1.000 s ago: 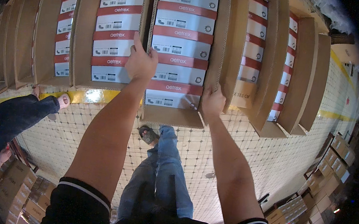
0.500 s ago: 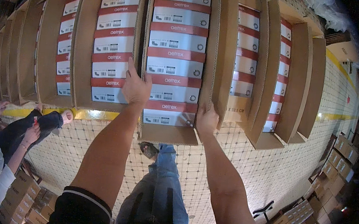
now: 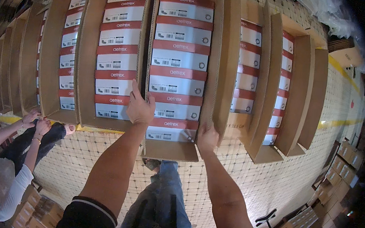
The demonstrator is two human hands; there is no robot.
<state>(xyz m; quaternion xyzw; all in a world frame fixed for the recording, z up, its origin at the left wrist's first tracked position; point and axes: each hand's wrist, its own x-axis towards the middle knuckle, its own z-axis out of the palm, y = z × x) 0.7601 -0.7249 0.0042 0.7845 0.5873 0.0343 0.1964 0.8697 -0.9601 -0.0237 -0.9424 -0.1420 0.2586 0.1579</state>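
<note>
Directly before me is an open cardboard carton (image 3: 171,150) holding a column of white shoe boxes (image 3: 176,85) with red lids. My left hand (image 3: 141,110) is at its left wall near the close end, closed over the edge; the thumb lies on the inner side and the index finger reaches forward along the outer side. On the right wall, my right hand (image 3: 208,138) has its fingers wrapped over the cardboard edge, partly hidden from view. The nearest shoe box (image 3: 169,134) lies between my two hands.
More open cartons of shoe boxes stand in a row to the left (image 3: 90,58) and right (image 3: 264,155). At the left edge, another person's hands (image 3: 39,122) are by a carton. Stacked cartons (image 3: 345,164) line the right. A yellow line (image 3: 99,130) crosses the tiled floor (image 3: 91,162).
The whole row of cartons sits lower in the view, and both my hands remain on the same carton's walls. The other person's hands have come closer together beside a carton.
</note>
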